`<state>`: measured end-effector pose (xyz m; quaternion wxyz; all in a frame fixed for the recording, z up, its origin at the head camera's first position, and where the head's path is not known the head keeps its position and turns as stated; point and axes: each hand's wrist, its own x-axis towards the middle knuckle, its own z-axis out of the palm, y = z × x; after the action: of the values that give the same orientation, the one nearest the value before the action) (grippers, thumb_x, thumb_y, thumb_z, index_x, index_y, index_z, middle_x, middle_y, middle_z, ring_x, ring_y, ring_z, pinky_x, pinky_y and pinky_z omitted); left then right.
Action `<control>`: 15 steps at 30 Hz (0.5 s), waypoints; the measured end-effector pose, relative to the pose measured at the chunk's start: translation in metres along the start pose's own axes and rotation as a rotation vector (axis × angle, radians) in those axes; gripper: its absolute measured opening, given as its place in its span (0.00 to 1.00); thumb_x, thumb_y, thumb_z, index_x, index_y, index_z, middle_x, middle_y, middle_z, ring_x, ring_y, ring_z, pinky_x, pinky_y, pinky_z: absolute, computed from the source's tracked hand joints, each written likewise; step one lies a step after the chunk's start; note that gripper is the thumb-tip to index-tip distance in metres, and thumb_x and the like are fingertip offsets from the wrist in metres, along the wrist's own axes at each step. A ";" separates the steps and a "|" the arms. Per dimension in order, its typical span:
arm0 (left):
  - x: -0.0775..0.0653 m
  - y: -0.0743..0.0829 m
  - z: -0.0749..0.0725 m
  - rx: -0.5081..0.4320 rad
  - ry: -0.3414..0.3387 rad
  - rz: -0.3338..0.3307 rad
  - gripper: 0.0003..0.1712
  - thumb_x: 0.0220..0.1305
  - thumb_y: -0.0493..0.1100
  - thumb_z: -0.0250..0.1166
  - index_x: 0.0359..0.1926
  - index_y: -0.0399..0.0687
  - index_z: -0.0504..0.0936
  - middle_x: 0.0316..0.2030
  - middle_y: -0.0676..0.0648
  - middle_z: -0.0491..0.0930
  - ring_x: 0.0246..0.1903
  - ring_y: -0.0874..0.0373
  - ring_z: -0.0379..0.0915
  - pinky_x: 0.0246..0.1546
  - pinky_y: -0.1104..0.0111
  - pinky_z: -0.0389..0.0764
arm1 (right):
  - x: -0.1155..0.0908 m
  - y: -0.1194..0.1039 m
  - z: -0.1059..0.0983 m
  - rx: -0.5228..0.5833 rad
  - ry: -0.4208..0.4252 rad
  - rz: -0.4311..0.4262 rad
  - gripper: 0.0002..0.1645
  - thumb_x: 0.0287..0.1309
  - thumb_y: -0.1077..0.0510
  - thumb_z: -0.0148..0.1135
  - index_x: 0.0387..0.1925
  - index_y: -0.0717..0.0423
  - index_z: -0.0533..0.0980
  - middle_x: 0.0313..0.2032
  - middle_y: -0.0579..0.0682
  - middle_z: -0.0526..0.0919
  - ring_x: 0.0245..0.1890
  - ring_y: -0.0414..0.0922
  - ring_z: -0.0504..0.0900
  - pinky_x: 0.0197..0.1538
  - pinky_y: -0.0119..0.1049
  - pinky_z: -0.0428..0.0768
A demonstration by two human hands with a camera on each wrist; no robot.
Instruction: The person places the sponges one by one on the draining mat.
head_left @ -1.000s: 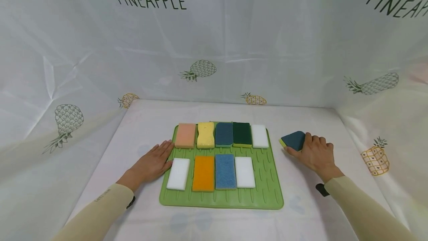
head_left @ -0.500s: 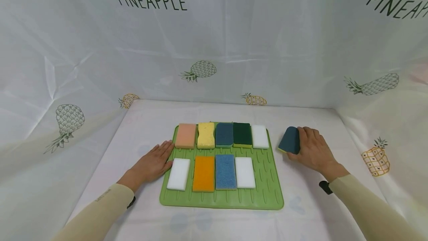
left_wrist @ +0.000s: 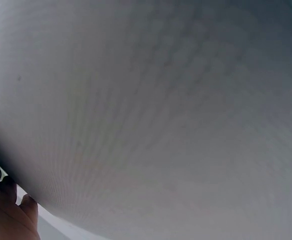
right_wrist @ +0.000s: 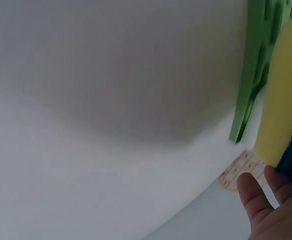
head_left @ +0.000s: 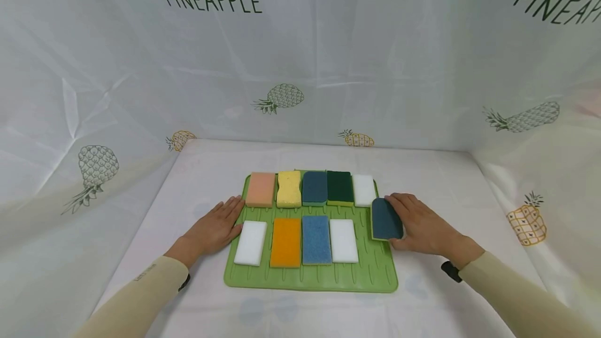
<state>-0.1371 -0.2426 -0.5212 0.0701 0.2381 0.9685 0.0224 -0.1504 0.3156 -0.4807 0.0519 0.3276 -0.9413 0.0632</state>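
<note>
A sponge (head_left: 387, 220) with a dark blue scouring face is pinched in my right hand (head_left: 424, 231), held over the right edge of a green ridged mat (head_left: 375, 275). In the right wrist view the same sponge (right_wrist: 286, 90) shows its yellow foam side, with the right hand's fingers (right_wrist: 253, 197) at its lower end. My left hand (head_left: 213, 228) lies with fingers extended against the mat's left edge, near a white sponge (head_left: 251, 243) and a peach sponge (head_left: 260, 190). The left wrist view holds mostly tablecloth, with the left hand (left_wrist: 8, 212) in its lower corner.
Along the mat's back row are a yellow wavy sponge (head_left: 288, 189), a blue one (head_left: 314, 188), a dark green one (head_left: 340, 188) and a white one (head_left: 364, 190). The front row includes an orange sponge (head_left: 285, 242), a blue sponge (head_left: 316, 240) and a white sponge (head_left: 344, 241).
My right hand has turned the dark blue sponge more upright and carried it leftward from the tablecloth to over the mat's right edge. The left hand has stayed still.
</note>
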 end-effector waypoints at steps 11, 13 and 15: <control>0.000 0.001 -0.002 -0.009 0.002 0.001 0.42 0.84 0.56 0.50 0.83 0.35 0.52 0.82 0.36 0.53 0.81 0.39 0.51 0.81 0.44 0.58 | 0.000 -0.026 0.010 0.056 -0.055 -0.046 0.60 0.47 0.36 0.75 0.74 0.65 0.66 0.67 0.58 0.74 0.66 0.54 0.75 0.66 0.54 0.80; -0.001 0.002 -0.003 -0.006 0.004 0.001 0.41 0.84 0.56 0.50 0.83 0.35 0.53 0.82 0.36 0.53 0.81 0.39 0.51 0.80 0.44 0.58 | 0.000 -0.027 0.011 0.058 -0.061 -0.054 0.60 0.47 0.36 0.76 0.74 0.64 0.66 0.67 0.57 0.74 0.66 0.53 0.75 0.66 0.53 0.80; -0.001 0.002 -0.003 -0.004 0.005 0.001 0.41 0.84 0.56 0.50 0.83 0.34 0.53 0.82 0.35 0.54 0.81 0.38 0.51 0.80 0.44 0.58 | -0.001 -0.028 0.012 0.058 -0.059 -0.063 0.59 0.47 0.36 0.76 0.73 0.64 0.67 0.67 0.57 0.74 0.66 0.53 0.75 0.66 0.53 0.80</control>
<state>-0.1356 -0.2411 -0.5177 0.0682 0.2383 0.9685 0.0251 -0.1326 0.2921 -0.4902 0.0168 0.3600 -0.9294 0.0789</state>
